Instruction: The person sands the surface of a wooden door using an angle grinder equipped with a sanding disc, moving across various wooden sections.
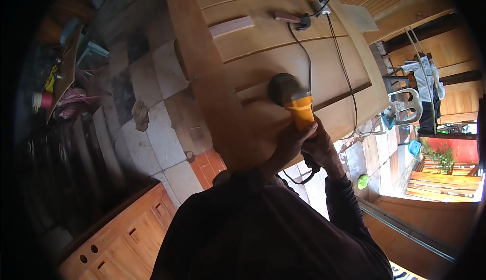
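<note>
A yellow and black angle grinder [302, 109] rests with its dark round head [282, 88] over a large panelled wooden door [278, 37] lying flat before me. The head looks slightly blurred, and the disc's underside is hidden. My left hand [292, 142] closes round the yellow body from the left. From the right, my right hand [321, 144] wraps the rear of the same tool, its fingers partly hidden. A black cord [302, 181] hangs below the hands.
On the door lie pale wood strips [232, 27], a small dark tool [302, 23] and a power outlet [322, 7] with cords trailing across. Another panelled door [126, 229] is at lower left. A plastic chair [407, 105] stands right, on the tiled floor [164, 133].
</note>
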Tool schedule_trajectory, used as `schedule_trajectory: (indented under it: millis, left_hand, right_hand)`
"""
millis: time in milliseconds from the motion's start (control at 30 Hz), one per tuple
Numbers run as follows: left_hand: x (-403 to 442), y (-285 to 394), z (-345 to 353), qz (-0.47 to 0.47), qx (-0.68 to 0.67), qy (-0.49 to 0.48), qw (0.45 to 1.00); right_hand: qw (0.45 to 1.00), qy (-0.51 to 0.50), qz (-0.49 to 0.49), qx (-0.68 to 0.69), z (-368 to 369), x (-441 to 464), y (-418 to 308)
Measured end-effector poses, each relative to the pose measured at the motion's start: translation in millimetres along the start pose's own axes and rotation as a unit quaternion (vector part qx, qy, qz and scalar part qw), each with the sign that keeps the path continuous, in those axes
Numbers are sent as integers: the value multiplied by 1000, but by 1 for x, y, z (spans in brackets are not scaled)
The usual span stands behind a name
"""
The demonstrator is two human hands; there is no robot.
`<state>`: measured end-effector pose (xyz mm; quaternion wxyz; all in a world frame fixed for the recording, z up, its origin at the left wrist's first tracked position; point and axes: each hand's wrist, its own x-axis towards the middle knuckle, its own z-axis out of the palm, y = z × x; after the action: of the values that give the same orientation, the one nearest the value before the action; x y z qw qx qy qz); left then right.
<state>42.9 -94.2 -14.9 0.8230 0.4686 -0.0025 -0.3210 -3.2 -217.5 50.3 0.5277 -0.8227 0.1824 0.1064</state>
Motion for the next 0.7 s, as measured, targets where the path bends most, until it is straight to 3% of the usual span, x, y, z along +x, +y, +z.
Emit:
schedule_trajectory:
  millis: [100,267,367,467,500,700]
  left_hand:
    - [1,-8,-3,4,7,3,1000]
    - [-20,-8,-17,13,68,48,996]
    - [-43,2,-8,41,-14,99,994]
    - [-55,36,1,-5,13,104,995]
    - [-49,13,-1,-1,11,122,992]
    - [-22,-16,-1,-3,8,52,999]
  right_hand:
    - [999,-18,14,26,2,-1,1]
    - [998,-34,-45,-23,16,-7,0]
    - [996,-49,-63,-26,21,-16,-12]
    - [997,-58,-59,5,21,-20,-19]
    - [997,-46,-69,-3,18,-20,-16]
    - [994,-10,-107,-14,4,-12,12]
